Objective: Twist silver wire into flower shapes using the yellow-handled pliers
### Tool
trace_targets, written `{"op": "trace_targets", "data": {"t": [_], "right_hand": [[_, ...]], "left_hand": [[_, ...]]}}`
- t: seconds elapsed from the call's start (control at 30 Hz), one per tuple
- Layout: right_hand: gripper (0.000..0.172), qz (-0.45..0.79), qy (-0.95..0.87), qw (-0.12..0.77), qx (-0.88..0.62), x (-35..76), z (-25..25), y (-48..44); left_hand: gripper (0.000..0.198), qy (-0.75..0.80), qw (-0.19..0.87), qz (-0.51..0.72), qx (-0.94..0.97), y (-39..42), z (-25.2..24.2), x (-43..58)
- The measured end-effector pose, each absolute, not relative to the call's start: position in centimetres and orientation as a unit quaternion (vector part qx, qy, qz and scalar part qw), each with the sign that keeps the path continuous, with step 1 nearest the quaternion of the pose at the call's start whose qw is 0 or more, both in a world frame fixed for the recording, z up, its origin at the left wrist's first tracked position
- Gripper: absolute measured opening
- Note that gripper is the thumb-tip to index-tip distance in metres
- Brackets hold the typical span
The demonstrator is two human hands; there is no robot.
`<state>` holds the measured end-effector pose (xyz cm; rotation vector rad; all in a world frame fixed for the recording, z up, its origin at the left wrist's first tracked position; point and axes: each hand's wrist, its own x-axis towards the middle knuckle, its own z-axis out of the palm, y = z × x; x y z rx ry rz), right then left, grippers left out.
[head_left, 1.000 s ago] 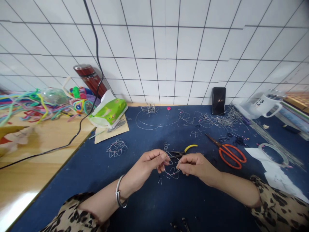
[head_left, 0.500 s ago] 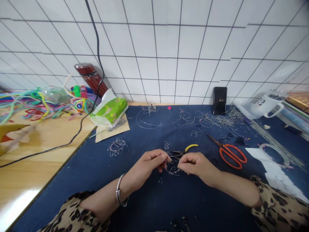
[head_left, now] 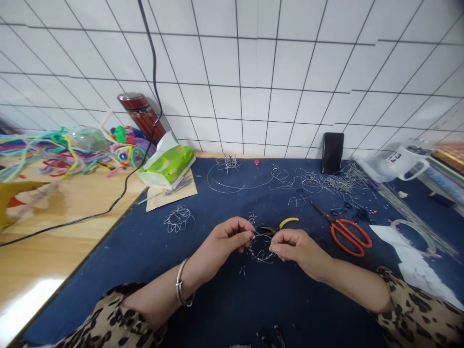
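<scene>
Between my two hands is a thin wire ring [head_left: 261,259] with small pinkish beads along it. My left hand [head_left: 228,244] pinches its left side between thumb and fingers; a silver bangle circles that wrist. On the right side, my right hand [head_left: 295,249] pinches the same ring. Just behind the ring lie yellow-handled pliers [head_left: 281,225], partly covered by my right hand. A small curled wire piece [head_left: 251,218] is behind my left fingertips, and a short bent wire [head_left: 242,270] rests on the blue cloth in front of them.
Orange-handled scissors [head_left: 350,237] lie at right, near a clear tubing coil [head_left: 413,237]. A looped wire shape [head_left: 179,219] is at left. Farther back are a tangle of wires [head_left: 333,180], a phone [head_left: 332,153], a mug [head_left: 408,162] and a tissue pack [head_left: 168,164]. A black cable [head_left: 126,181] crosses the left side.
The whole view has shifted slightly, so things appear a little farther right. Both hands keep their pinch on the beaded wire ring, with slight finger movement.
</scene>
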<state>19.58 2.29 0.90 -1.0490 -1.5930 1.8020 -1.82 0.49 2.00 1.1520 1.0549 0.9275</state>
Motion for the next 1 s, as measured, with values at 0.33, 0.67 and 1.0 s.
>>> {"op": "trace_targets", "data": {"t": [0.33, 0.67, 1.0], "right_hand": [[0.016, 0.672, -0.576, 0.271, -0.379, 19.52, 0.49, 2.32], [0.016, 0.686, -0.566, 0.261, -0.375, 19.45, 0.50, 2.38], [0.017, 0.683, -0.579, 0.244, -0.371, 19.40, 0.66, 2.06]], "left_hand": [[0.013, 0.434, 0.645, 0.403, 0.483, 0.44, 1.74, -2.14], [0.016, 0.443, 0.623, 0.402, 0.504, 0.38, 1.99, -2.14], [0.018, 0.419, 0.651, 0.408, 0.484, 0.27, 1.90, -1.97]]}}
